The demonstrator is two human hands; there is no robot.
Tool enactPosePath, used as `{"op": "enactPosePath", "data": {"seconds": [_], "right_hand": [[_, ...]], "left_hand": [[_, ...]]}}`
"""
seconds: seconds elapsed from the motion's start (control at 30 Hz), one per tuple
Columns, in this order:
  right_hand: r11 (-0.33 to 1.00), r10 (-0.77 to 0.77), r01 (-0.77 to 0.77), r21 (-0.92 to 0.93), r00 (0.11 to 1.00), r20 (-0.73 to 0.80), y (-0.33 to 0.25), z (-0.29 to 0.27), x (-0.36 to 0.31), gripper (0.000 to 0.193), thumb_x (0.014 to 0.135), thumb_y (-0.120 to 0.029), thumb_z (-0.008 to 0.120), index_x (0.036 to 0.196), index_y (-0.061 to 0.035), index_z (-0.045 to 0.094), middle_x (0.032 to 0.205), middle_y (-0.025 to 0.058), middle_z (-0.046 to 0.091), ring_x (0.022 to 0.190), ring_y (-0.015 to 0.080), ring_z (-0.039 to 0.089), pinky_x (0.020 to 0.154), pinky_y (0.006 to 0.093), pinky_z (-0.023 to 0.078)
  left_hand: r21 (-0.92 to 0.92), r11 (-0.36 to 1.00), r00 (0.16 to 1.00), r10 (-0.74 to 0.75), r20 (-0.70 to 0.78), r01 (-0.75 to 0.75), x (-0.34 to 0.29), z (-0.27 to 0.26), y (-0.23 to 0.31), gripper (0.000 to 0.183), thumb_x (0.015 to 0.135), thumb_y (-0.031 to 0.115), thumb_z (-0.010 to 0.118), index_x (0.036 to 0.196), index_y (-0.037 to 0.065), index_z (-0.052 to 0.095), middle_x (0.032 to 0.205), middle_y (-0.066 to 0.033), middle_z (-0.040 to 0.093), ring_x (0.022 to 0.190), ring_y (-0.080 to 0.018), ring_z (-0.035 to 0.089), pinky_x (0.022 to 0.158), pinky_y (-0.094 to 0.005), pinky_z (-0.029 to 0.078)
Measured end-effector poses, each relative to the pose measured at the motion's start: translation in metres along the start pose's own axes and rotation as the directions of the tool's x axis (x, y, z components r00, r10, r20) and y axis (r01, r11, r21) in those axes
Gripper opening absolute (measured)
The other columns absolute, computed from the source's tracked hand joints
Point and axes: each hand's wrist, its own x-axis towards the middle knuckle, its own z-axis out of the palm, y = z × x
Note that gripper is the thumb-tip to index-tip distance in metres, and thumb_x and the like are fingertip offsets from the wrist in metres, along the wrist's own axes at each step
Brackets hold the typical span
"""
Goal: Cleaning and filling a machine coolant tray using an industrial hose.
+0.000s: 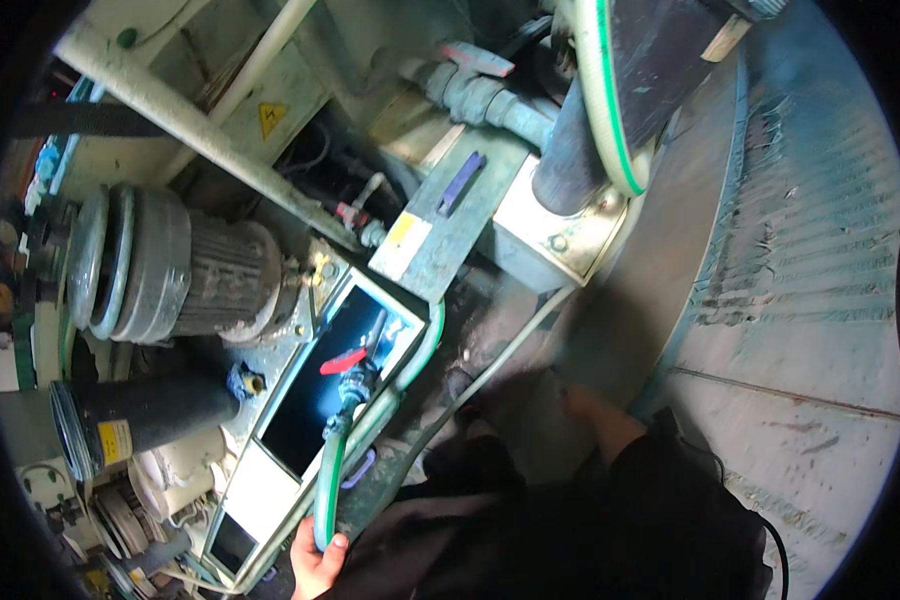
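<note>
My left hand (pixel 316 572) is closed round a clear hose with a green stripe (pixel 330 487), low in the picture. The hose rises to a blue-grey valve (pixel 354 388) with a red lever (pixel 343 361). That valve sits at the edge of an open rectangular tank (pixel 285 402) with dark liquid or a dark inside. My right hand (pixel 588 408) hangs to the right, near the curved wall, in shadow and blurred. Its fingers are too dim to make out, and so is anything they may hold.
A ribbed motor (pixel 210 270) and a black cylinder (pixel 150 425) stand left of the tank. A metal lid with a purple handle (pixel 460 185) lies beyond it. A thin hose (pixel 510 350) crosses the floor. A larger green-striped hose (pixel 610 110) hangs at the upper right.
</note>
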Motion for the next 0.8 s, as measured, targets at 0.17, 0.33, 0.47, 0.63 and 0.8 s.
{"op": "enactPosePath", "data": {"seconds": [0.17,0.33,0.47,0.63,0.8], "right_hand": [[0.982,-0.188,0.184,-0.048,0.978,-0.091,-0.066,-0.021,0.016,0.03,0.094,-0.03,0.063,0.108,-0.006,0.071,0.109,0.0195,0.073,0.101,0.0417,0.069,0.089,0.052,0.054],[0.932,-0.349,0.363,0.023,0.91,-0.226,-0.175,-0.065,-0.013,0.027,0.098,-0.028,0.062,0.106,-0.0038,0.07,0.094,0.0179,0.073,0.092,0.0365,0.071,0.083,0.0466,0.055],[0.727,-0.454,0.619,0.297,0.759,-0.467,-0.3,-0.09,-0.059,0.024,0.103,-0.022,0.059,0.111,-0.0008,0.068,0.1,0.0226,0.071,0.096,0.0374,0.07,0.085,0.0427,0.054],[0.513,-0.684,0.844,0.155,0.511,-0.521,-0.441,-0.081,-0.147,0.026,0.099,-0.016,0.063,0.117,0.0032,0.068,0.115,0.0187,0.069,0.107,0.0348,0.067,0.098,0.0402,0.051],[0.573,-0.742,0.819,-0.013,0.513,-0.431,-0.499,-0.02,-0.155,0.038,0.1,-0.026,0.062,0.126,0.0015,0.066,0.125,0.0193,0.067,0.122,0.0373,0.061,0.105,0.0423,0.048]], "left_hand": [[-0.069,0.985,0.987,0.154,-0.047,-0.157,0.007,-0.006,-0.024,0.039,0.094,0.023,0.077,0.122,-0.002,0.064,0.085,0.0027,0.061,0.079,-0.0078,0.052,0.076,-0.0261,0.046],[-0.132,0.987,0.995,0.096,0.036,-0.091,-0.003,-0.028,-0.057,0.038,0.096,0.024,0.075,0.12,-0.002,0.063,0.085,0.0007,0.063,0.08,-0.009,0.055,0.075,-0.0278,0.047],[-0.06,0.981,0.976,0.192,0.102,-0.187,-0.008,-0.05,-0.078,0.035,0.094,0.026,0.078,0.116,0.002,0.065,0.079,-0.004,0.063,0.073,-0.0101,0.058,0.07,-0.0301,0.049],[-0.075,0.955,0.935,0.297,0.194,-0.288,-0.006,-0.091,-0.103,0.035,0.094,0.027,0.078,0.116,0.003,0.066,0.088,-0.0068,0.067,0.078,-0.0138,0.064,0.074,-0.0308,0.051],[-0.035,0.912,0.862,0.398,0.313,-0.409,0.0,-0.126,-0.129,0.043,0.093,0.034,0.079,0.124,0.007,0.067,0.101,-0.0119,0.073,0.09,-0.0266,0.074,0.081,-0.0361,0.056]]}}
